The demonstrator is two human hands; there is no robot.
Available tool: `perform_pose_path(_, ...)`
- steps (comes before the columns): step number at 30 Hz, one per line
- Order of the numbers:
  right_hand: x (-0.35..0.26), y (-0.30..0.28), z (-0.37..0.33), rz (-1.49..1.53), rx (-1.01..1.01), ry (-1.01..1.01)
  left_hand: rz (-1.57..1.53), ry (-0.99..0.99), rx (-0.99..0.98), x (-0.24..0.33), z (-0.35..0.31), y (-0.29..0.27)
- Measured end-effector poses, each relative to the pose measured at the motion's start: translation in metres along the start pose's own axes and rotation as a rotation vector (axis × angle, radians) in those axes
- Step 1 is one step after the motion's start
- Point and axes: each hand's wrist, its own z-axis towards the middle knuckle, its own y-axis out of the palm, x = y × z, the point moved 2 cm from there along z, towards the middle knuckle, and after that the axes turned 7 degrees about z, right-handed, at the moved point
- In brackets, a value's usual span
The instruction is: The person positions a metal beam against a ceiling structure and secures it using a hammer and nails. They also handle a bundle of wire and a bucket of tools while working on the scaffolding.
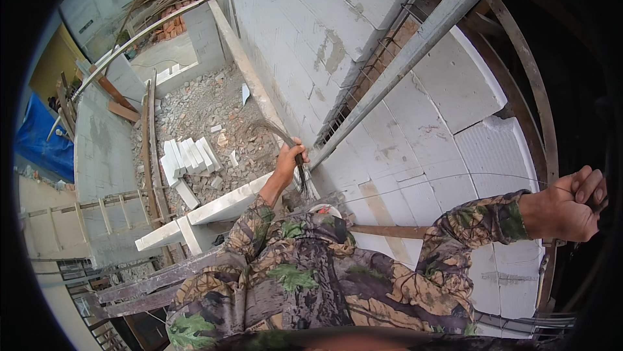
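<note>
My left hand (287, 161) is closed round a bundle of thin dark wires (278, 130). The wires fan out loosely above the fist, and their other ends hang below it. Far to the right, my right hand (566, 205) is held out with its fingers curled shut. A single thin wire (448, 174) runs across the white block wall (415, 137) and reaches that hand. Its end inside the fingers is hidden.
A metal pole (415, 49) slants past a rebar cage (363, 91) in a gap in the wall. Below on the left, white block pieces (189, 156) lie on rubble (217, 107). Wooden planks (152, 150) and a blue tarp (44, 140) are farther left.
</note>
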Motion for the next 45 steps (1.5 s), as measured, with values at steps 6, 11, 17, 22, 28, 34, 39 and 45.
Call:
perform_pose_path(6,-0.089,-0.058,-0.092,-0.285,0.322,0.059,0.318,0.128,0.075,0.101,0.062,0.023)
perform_pose_path(11,-0.136,-0.069,-0.161,-0.529,0.602,0.146,0.793,0.506,0.219,0.224,0.108,0.086)
perform_pose_path(17,-0.157,-0.061,-0.212,-0.731,0.714,0.271,1.343,0.925,0.180,0.338,0.192,0.200)
perform_pose_path(22,-0.155,-0.066,-0.235,-0.773,0.818,0.376,1.617,1.101,0.055,0.368,0.275,0.289)
perform_pose_path(28,-0.172,-0.063,-0.255,-0.975,0.922,0.440,1.637,1.146,0.066,0.373,0.358,0.333)
perform_pose_path(34,-0.205,-0.073,-0.269,-1.140,0.757,0.405,1.652,1.126,0.299,0.381,0.389,0.320)
perform_pose_path(39,-0.209,-0.071,-0.262,-1.286,0.460,0.405,1.314,1.035,0.332,0.382,0.359,0.302)
perform_pose_path(45,-0.200,-0.033,-0.233,-1.322,-0.094,0.639,0.185,1.442,0.489,0.337,0.142,0.192)
